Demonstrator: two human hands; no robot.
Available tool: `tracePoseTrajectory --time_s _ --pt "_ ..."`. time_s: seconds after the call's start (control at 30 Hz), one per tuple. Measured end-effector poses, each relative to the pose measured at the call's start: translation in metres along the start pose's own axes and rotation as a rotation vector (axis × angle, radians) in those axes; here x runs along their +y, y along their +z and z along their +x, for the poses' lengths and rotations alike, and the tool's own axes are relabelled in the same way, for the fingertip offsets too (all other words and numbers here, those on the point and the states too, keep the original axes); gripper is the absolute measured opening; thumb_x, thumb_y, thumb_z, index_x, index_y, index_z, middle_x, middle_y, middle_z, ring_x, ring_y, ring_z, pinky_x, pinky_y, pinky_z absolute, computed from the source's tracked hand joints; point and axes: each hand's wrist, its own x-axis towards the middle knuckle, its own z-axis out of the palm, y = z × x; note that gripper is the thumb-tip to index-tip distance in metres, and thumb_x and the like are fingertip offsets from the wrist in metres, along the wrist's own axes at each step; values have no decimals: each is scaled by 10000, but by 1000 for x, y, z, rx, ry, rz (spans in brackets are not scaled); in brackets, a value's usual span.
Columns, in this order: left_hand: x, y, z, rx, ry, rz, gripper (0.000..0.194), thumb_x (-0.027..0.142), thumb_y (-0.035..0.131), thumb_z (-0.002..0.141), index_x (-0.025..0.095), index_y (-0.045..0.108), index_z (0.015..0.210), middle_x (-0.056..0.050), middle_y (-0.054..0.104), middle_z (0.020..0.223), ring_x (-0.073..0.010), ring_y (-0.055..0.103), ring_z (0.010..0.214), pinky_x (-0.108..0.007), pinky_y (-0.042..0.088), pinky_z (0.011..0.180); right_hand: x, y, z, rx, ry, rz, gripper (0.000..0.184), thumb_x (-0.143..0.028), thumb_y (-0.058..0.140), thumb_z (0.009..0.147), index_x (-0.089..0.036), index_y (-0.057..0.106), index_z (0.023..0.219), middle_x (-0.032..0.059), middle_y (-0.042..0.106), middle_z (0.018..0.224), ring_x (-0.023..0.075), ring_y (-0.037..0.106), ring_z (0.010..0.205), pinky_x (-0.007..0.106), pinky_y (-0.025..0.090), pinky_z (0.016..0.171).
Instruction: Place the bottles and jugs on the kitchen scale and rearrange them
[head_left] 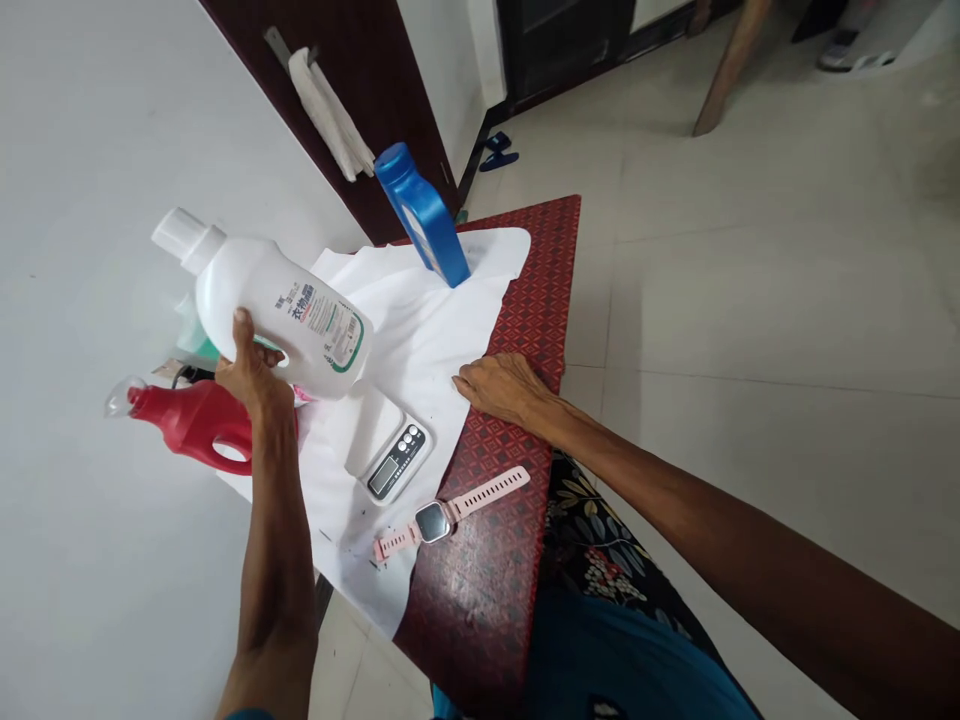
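My left hand (251, 375) grips the handle of a large white detergent bottle (277, 305) with a white cap, held up above the small table. Just under the bottle lies a white digital kitchen scale (390, 445) on a white cloth (420, 330). My right hand (502, 388) rests palm down on the cloth's edge, fingers curled loosely and holding nothing. A red jug (191, 425) with a clear cap lies on its side beside my left wrist. A blue bottle (424, 215) stands at the cloth's far end.
A pink smartwatch (450, 512) lies on the red patterned table (517, 300) near the front edge. A white wall is close on the left, with a dark door and a hanging white cloth (330, 115) behind. Tiled floor spreads to the right; blue sandals (496, 152) lie by the doorway.
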Motion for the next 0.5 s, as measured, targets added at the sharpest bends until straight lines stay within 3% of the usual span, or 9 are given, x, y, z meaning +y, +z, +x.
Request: tracePoseTrajectory --time_s 0.1,0.2,0.33,0.5 --pt "-27 26 18 22 -67 24 548 638 821 757 246 438 759 56 370 650 -113 376 574 -286 422 517 1 2 0 16 -8 4 536 -359 341 1186 -129 825 1181 195 834 1210 326 802 1127 367 499 844" --pt "-54 37 26 55 -103 39 552 653 830 748 240 468 800 24 447 690 -153 493 638 -321 497 563 1 2 1 15 -7 12 504 -337 361 1183 -138 825 1170 184 834 1220 307 802 1113 356 498 835" --pt "-77 34 36 89 -59 85 573 707 797 747 229 496 840 9 508 724 -159 529 663 -337 491 576 2 1 1 8 -14 28 487 -318 380 1179 -127 827 1141 186 838 1192 288 808 1079 335 481 806" --pt "-88 24 47 120 8 188 546 722 715 804 227 490 853 31 518 730 -120 476 629 -338 424 571 3 3 1 39 -27 29 481 -318 389 1177 -133 828 1112 178 842 1141 296 807 1061 343 468 782"
